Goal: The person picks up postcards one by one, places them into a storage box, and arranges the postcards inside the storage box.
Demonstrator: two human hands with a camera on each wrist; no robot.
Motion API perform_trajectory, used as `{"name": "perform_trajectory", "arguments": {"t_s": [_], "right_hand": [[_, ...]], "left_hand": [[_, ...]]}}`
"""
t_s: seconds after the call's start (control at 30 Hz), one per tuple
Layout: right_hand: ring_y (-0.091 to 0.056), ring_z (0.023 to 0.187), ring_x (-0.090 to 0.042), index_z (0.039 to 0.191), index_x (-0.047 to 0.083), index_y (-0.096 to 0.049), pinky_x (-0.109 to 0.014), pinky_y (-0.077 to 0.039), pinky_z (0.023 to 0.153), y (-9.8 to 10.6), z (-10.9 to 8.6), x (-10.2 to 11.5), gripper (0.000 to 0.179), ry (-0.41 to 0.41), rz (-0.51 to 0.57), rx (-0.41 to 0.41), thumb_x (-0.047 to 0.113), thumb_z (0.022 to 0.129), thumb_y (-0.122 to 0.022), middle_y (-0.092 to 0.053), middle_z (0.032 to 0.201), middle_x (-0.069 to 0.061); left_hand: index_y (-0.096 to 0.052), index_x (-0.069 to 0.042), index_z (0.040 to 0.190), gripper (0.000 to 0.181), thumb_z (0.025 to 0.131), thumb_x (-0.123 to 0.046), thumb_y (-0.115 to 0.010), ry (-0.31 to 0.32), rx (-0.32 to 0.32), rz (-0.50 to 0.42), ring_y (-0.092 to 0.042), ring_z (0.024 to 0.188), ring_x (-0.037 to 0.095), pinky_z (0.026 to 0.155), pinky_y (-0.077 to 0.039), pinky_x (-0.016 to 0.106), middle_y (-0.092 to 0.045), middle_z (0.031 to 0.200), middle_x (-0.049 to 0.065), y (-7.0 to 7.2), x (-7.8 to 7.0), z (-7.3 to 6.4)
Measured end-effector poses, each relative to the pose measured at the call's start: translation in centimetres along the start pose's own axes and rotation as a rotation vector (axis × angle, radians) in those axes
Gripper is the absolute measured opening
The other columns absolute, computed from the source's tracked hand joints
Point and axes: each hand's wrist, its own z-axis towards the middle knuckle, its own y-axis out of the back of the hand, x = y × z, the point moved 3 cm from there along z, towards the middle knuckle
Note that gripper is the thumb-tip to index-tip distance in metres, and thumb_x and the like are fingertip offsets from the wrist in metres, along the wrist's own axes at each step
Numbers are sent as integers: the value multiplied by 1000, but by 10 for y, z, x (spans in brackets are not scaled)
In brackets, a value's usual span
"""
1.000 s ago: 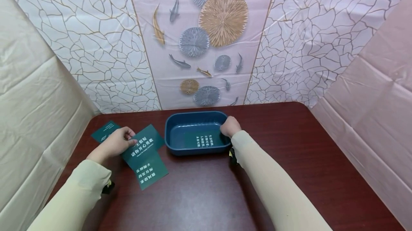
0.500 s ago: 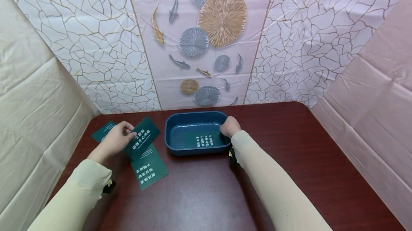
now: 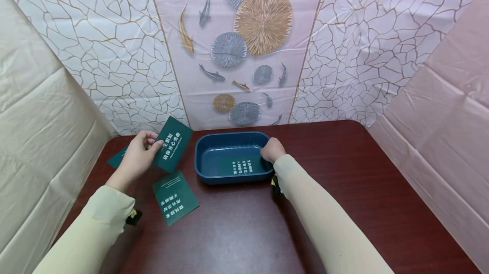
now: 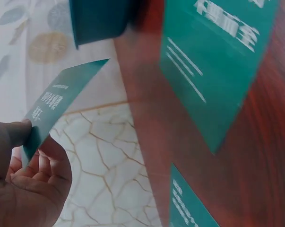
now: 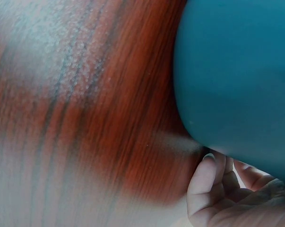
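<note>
My left hand point(image 3: 138, 151) pinches a dark green card point(image 3: 173, 144) with white lettering between thumb and fingers, and holds it tilted above the table. In the left wrist view the thumb lies across one end of that card point(image 4: 62, 97). My right hand point(image 3: 273, 151) grips the right end of a blue rectangular tray point(image 3: 202, 172), with fingers against the outer wall in the right wrist view. Inside the tray lies another green card point(image 3: 241, 166). A third green card point(image 3: 175, 197) lies flat on the table below the held one. Partly hidden behind my left hand is one more card point(image 3: 117, 158).
The dark red wooden table point(image 3: 237, 227) has a rounded far right corner. Behind it hangs a patterned cloth point(image 3: 244, 74), and pale cloth walls point(image 3: 439, 125) stand on both sides.
My left hand has lifted the green card off the card lying beneath it, raising it up and slightly right and tilting it. My right hand and the tray stay in place.
</note>
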Motion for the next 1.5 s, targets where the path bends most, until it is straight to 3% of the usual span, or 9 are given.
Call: {"name": "perform_trajectory", "arguments": {"t_s": [0.33,0.63,0.97,1.17,1.5], "right_hand": [[-52,106,-28,140,-5,-39,-48,-49,90,2,-2,0,48,3,-3,-15,7,96,-53,-47,138,-19],[-51,108,-28,143,-4,-36,-47,-48,91,2,-1,-1,50,-5,-4,-2,8,97,-51,-45,141,-19],[-50,109,-29,144,-3,-33,-46,-48,91,0,-1,0,52,0,-6,4,8,96,-52,-43,143,-18],[-49,109,-30,146,-4,-29,-43,-47,88,-1,-1,1,55,24,-8,3,8,97,-50,-39,145,-19],[-51,106,-29,142,-4,-37,-44,-48,89,1,1,-3,50,27,2,-10,8,96,-52,-46,138,-19]], "left_hand": [[-51,-9,117,32,99,-34,-56,-103,31,-103,-51,81,23,62,-43,27,-60,96,9,-18,-39,1],[-56,-7,109,23,97,-26,-60,-178,40,-189,-52,81,21,68,-44,29,-59,94,8,-56,-72,3],[-56,-9,106,18,97,-23,-61,-147,122,-172,-52,82,22,71,-45,35,-57,93,7,-93,-78,9],[-55,-11,107,17,97,-24,-60,-132,183,-137,-54,83,21,73,-46,35,-58,94,5,-106,-79,10],[-56,-14,104,15,97,-25,-61,-107,238,-88,-54,84,20,74,-47,33,-57,94,4,-124,-76,12]]}}
